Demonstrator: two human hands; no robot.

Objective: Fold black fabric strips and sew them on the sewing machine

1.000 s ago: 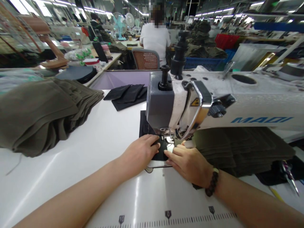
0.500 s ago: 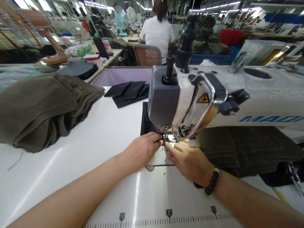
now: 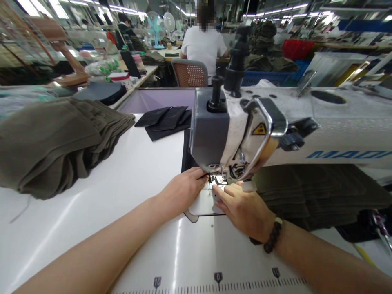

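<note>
A white sewing machine (image 3: pixel 306 126) stands across the white table (image 3: pixel 122 192). A black fabric piece (image 3: pixel 185 155) lies under its head, mostly behind the presser foot (image 3: pixel 218 179). My left hand (image 3: pixel 183 190) rests at the left of the foot, fingers pressed together on the fabric's near edge. My right hand (image 3: pixel 241 208) lies on the metal plate (image 3: pixel 202 204) just right of the needle, fingers bent, fingertips close to the foot. What they touch is hidden. A bead bracelet (image 3: pixel 272 241) is on my right wrist.
A stack of olive fabric (image 3: pixel 52 143) lies at the left. Black cut pieces (image 3: pixel 167 120) lie at the table's back. Dark olive pieces (image 3: pixel 312 192) are piled under the machine's arm. A ruler strip (image 3: pixel 217 279) runs along the near edge. A person in white sits at a chair (image 3: pixel 191 73) beyond.
The black fabric has travelled back under the foot, leaving the metal plate bare. Both hands followed it toward the needle.
</note>
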